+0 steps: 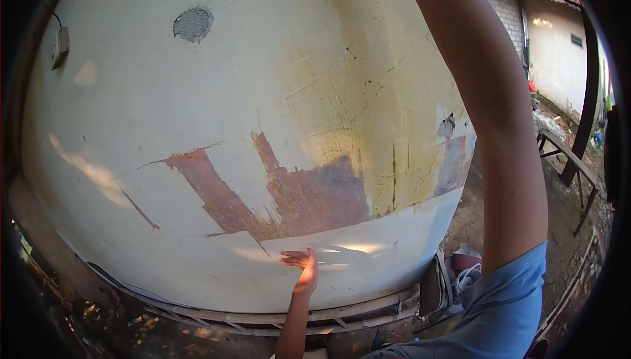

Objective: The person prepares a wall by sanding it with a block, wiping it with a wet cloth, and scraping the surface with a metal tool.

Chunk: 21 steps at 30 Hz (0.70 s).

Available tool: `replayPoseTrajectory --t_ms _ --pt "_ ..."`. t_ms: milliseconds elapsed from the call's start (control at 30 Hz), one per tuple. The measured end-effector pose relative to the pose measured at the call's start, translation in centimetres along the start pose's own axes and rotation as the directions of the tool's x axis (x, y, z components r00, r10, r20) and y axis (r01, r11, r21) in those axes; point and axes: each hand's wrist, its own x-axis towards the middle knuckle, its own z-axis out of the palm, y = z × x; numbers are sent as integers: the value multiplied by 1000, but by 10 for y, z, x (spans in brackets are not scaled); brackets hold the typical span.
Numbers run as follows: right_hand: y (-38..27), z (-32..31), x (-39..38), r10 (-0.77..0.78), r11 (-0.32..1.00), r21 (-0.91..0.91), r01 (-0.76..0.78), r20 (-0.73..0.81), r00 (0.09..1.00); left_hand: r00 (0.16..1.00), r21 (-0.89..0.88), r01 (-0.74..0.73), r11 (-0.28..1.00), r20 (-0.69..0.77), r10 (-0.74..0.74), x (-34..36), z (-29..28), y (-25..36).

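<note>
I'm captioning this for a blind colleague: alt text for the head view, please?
A person's open left hand is near a pale, worn wall with reddish-brown patches; whether it touches is unclear. The right arm extends up out of frame.

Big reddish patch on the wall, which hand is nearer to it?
Left. The left hand shows just below the patch; the right hand is out of view, its arm raised.
</note>
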Motion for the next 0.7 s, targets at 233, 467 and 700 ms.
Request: replayPoseTrajectory --t_ms 233,467,700 --pt "-38 -41 -243 -191 980 76 184 103 976 999 -121 32 992 -33 -36 -17 11 -32" --pt "-79 -100 -469 -170 985 97 146 329 929 982 -15 -28 999 -190 25 -17 23 -84" --pt "-82 -19 -233 -170 985 40 171 -24 985 979 144 -102 984 -160 125 -26 38 -73"
